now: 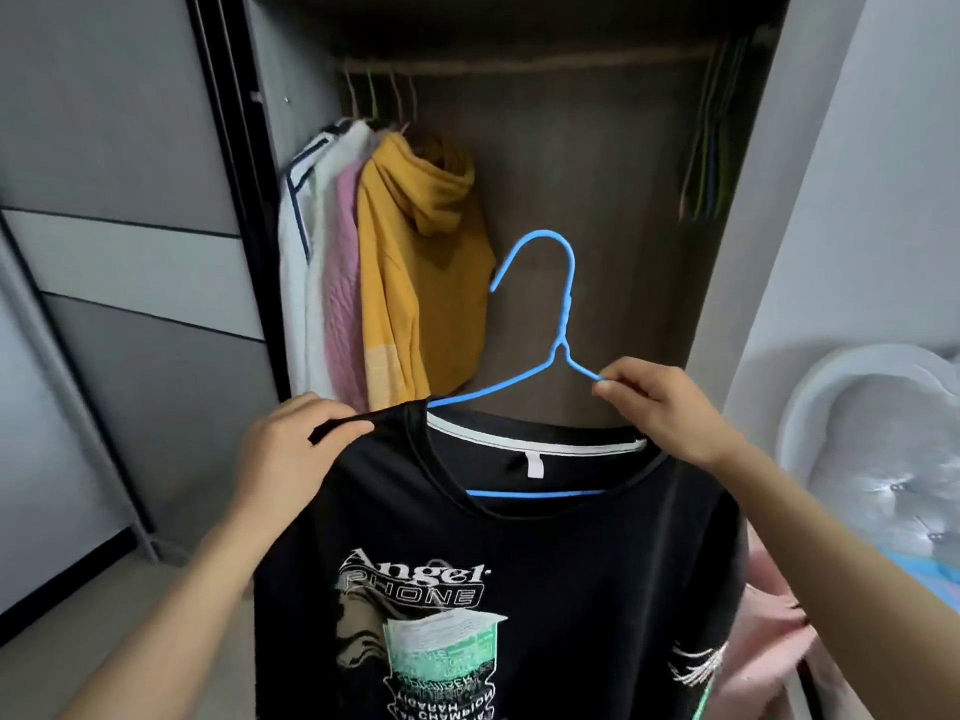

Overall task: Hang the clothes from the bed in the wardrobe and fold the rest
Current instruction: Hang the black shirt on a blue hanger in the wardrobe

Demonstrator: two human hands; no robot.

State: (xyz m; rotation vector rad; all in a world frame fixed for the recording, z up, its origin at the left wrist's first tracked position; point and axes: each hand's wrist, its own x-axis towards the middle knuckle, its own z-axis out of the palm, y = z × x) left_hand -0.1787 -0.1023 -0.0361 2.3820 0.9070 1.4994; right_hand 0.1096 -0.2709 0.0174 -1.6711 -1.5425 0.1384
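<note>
A black printed T-shirt hangs in front of me on a blue wire hanger, whose bottom bar shows through the neck opening. My left hand grips the shirt's left shoulder. My right hand pinches the hanger's right arm just above the collar. The hanger's hook points up and left, below the wardrobe rail. The open wardrobe stands right behind the shirt.
On the rail's left hang a white garment, a pink one and a yellow hoodie. Several empty hangers hang at the right end. A sliding door is at left, a padded white headboard at right.
</note>
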